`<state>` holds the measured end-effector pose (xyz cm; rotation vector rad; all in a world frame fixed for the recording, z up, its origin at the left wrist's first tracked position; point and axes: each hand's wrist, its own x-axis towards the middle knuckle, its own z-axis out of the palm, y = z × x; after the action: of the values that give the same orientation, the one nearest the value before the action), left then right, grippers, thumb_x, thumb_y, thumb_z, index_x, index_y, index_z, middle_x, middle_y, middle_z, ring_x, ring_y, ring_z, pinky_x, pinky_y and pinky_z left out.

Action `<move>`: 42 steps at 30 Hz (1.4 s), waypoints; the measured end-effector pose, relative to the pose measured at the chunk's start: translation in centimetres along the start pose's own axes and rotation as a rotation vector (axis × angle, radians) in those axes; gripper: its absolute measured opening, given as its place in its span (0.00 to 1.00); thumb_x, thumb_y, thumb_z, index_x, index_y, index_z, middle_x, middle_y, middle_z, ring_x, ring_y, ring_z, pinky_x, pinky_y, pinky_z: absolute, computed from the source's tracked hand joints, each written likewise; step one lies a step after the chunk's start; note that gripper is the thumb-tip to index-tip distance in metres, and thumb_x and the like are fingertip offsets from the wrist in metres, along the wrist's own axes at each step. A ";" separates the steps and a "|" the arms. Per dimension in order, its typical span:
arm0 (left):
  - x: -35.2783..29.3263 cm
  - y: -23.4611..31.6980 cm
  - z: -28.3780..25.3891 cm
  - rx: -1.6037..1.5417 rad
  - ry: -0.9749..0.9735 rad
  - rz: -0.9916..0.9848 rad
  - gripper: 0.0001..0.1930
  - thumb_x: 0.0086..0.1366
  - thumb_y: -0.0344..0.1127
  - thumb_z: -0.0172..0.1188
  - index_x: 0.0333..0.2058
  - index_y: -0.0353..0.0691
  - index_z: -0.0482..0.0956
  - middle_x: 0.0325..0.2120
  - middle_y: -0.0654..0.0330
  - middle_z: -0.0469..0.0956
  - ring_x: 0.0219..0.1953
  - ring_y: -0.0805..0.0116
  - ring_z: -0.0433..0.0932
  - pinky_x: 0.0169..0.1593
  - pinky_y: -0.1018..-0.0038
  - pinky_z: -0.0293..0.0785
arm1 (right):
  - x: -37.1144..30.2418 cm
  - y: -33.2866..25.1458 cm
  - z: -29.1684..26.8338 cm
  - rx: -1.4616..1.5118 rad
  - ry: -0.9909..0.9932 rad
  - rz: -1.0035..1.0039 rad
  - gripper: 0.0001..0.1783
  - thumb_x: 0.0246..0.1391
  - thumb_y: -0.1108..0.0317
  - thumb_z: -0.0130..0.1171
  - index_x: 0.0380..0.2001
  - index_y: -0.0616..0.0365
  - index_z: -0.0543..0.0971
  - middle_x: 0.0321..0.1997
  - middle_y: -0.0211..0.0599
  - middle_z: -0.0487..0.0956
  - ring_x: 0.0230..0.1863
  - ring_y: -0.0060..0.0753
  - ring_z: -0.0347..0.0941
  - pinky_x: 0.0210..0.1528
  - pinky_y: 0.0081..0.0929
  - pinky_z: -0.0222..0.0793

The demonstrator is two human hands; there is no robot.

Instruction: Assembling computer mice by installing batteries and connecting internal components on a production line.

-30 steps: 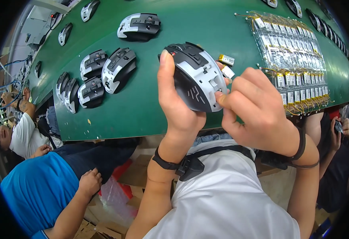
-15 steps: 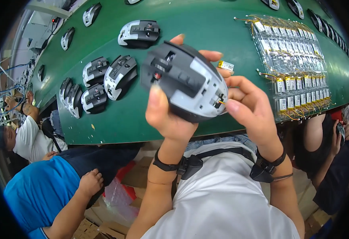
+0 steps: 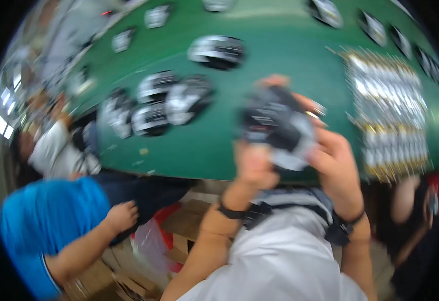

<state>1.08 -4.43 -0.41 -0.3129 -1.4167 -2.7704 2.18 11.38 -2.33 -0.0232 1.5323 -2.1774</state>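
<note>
A black-and-grey computer mouse (image 3: 279,118), partly assembled, is held above the green table (image 3: 239,75). My left hand (image 3: 257,168) grips it, thumb on the near side and fingertips showing past its far edge. My right hand (image 3: 339,158) is closed against its right end; motion blur hides what the fingers pinch. A small silvery battery (image 3: 317,109) shows by the fingertips at the mouse's right edge, smeared; which hand supports it I cannot tell.
To the left lie several similar mice (image 3: 189,100), with another (image 3: 216,50) farther back. Clear plastic trays (image 3: 380,95) with rows of wired batteries (image 3: 395,138) stand at the right. A co-worker's hand (image 3: 122,215) rests near the table's front left; cardboard boxes (image 3: 194,218) sit below.
The view has shifted, and table items appear farther right. Both hands and the mouse sit lower and more to the right in view, the mouse looking smaller, turned and blurred.
</note>
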 end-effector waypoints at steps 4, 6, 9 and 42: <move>0.5 -3.5 1.9 -0.082 -0.083 0.042 0.44 0.55 0.56 0.59 0.62 0.31 0.55 0.43 0.53 0.75 0.40 0.71 0.76 0.46 0.75 0.72 | -2.7 1.4 -3.6 -0.012 0.186 -0.085 0.26 0.51 0.55 0.63 0.45 0.67 0.77 0.42 0.33 0.80 0.42 0.22 0.75 0.47 0.22 0.68; 0.5 -3.2 1.4 0.068 -0.093 0.099 0.42 0.54 0.52 0.56 0.61 0.29 0.55 0.36 0.54 0.77 0.36 0.71 0.75 0.43 0.75 0.71 | -2.6 3.3 -5.3 0.154 0.150 -0.084 0.21 0.53 0.60 0.62 0.44 0.65 0.74 0.39 0.31 0.78 0.39 0.21 0.74 0.44 0.21 0.68; -0.3 -2.7 1.2 0.287 -0.146 0.140 0.42 0.54 0.50 0.54 0.61 0.27 0.55 0.34 0.55 0.77 0.35 0.71 0.75 0.43 0.74 0.71 | -2.8 4.1 -4.2 0.315 0.235 -0.089 0.26 0.57 0.57 0.58 0.52 0.64 0.70 0.41 0.33 0.77 0.39 0.22 0.73 0.42 0.20 0.67; 7.9 -1.5 -2.0 -0.420 0.313 -0.174 0.27 0.65 0.57 0.37 0.41 0.40 0.75 0.36 0.55 0.80 0.39 0.57 0.81 0.42 0.59 0.80 | 6.7 -5.6 2.6 -1.004 0.476 -0.861 0.21 0.54 0.74 0.57 0.52 0.65 0.72 0.24 0.28 0.69 0.23 0.17 0.63 0.25 0.18 0.59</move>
<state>-7.16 -4.55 -1.33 0.2481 -0.8259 -3.0629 -5.13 7.93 1.97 -0.6207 3.1972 -1.6857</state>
